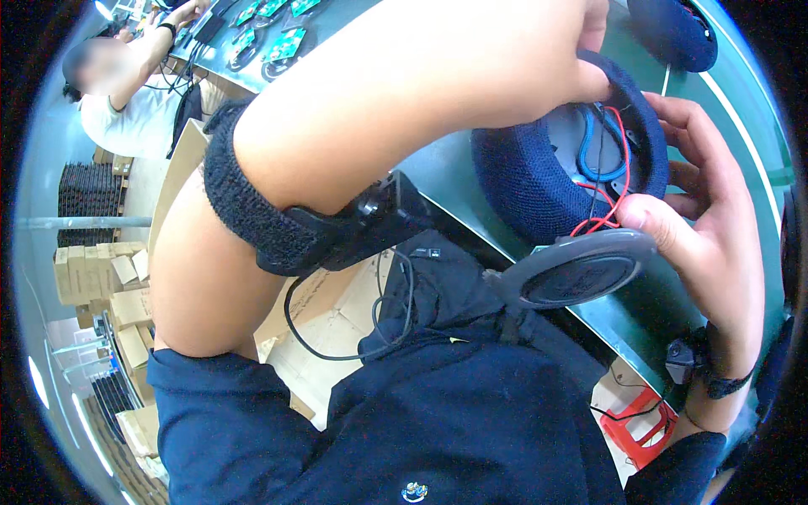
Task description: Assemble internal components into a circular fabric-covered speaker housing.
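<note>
On the table edge in front of me sits a round housing (526, 189) covered in dark blue knitted fabric, its open end turned toward my right. Inside show red and black wires (623, 160) and a looped blue cord (587, 151). A dark grey round cap (581, 273) with an oval centre hangs at the opening, beside the wires. My left hand (572, 59) is closed on the housing's upper rim, some of its fingers out of sight. Around the right side curls my right hand (707, 202), its thumb by the wires and cap, its fingers against the rim.
Another dark blue fabric-covered piece (677, 34) lies at the far right of the green table (446, 172). Green circuit boards (282, 46) with cables lie at the far left, near a seated person (135, 109). Cardboard boxes (93, 273) stand left; a red stool (640, 425) is below.
</note>
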Demonstrator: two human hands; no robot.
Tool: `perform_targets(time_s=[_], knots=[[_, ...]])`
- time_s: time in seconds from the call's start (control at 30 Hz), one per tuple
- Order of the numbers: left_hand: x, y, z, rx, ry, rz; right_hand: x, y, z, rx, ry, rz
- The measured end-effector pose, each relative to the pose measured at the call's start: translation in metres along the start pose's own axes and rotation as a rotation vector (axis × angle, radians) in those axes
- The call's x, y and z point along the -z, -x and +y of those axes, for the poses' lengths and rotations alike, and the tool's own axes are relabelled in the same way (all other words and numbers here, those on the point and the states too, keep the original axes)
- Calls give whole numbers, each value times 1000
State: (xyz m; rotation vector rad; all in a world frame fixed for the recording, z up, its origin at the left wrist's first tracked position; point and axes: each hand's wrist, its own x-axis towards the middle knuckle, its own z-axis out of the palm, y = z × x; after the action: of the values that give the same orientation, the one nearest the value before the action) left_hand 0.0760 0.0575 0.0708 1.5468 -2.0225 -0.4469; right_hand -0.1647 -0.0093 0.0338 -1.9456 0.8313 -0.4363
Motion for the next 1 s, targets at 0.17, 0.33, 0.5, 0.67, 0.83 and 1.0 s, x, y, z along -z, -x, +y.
perform_targets(time_s=[0.17,0.33,0.5,0.67,0.83,1.0], knots=[[26,-16,16,120,120,-275,3,0,2,-5,-32,-18],[-18,8,30,19,-161,26,6,3,4,-29,-52,-18],[-38,15,10,-78,-379,106,6,5,8,-5,-69,-27],[-41,13,8,-99,-423,132,6,5,8,-17,-78,-33],[-41,11,4,-196,-453,169,7,2,6,-8,-25,-5],[-39,11,3,-120,-444,148,12,-1,9,46,4,-67]])
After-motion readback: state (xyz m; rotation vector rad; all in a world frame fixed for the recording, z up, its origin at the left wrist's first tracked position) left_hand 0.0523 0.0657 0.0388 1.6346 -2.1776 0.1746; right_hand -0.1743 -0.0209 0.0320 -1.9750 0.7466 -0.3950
